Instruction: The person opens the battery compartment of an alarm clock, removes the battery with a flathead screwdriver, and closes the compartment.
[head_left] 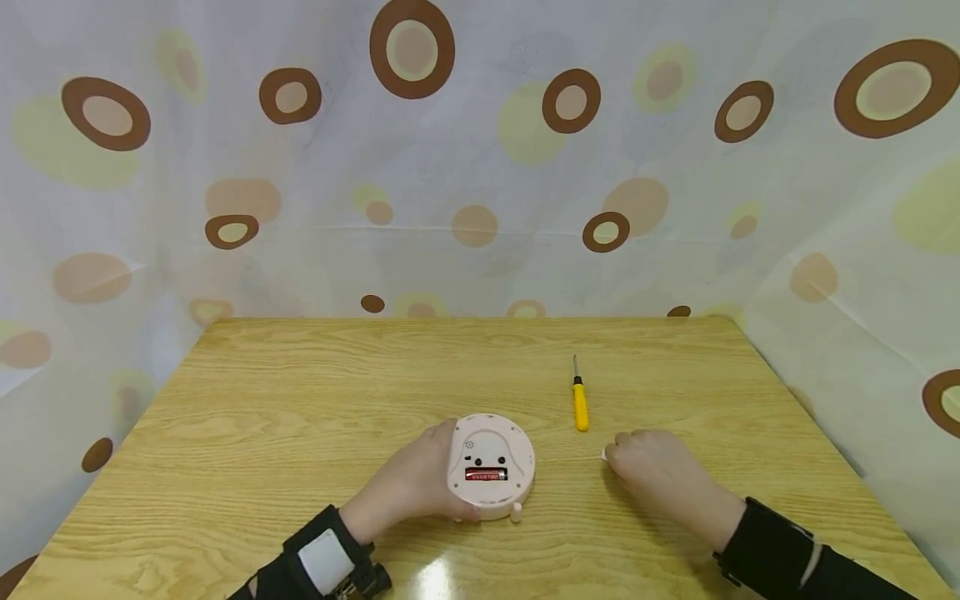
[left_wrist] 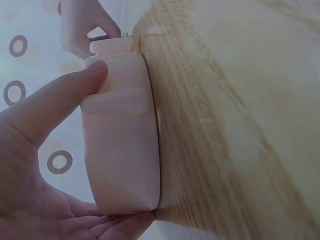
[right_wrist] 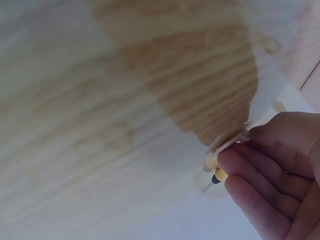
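Observation:
A round pale pink device like an alarm clock (head_left: 491,442) lies back side up on the table, with a red battery (head_left: 486,474) in its uncovered compartment. My left hand (head_left: 420,475) grips it from the left; in the left wrist view the thumb lies on the device's (left_wrist: 122,150) side wall and the other fingers are at its far end. To the right, my right hand (head_left: 660,471) pinches a small, thin, pale piece (right_wrist: 227,142) between thumb and fingers, just above the table. Most of that piece is hidden by the fingers, so its kind is unclear.
Beyond the hands, a yellow-handled screwdriver (head_left: 581,407) lies on the wooden table (head_left: 337,367), its tip pointing away from me. A patterned curtain (head_left: 480,167) hangs behind the table and along its sides.

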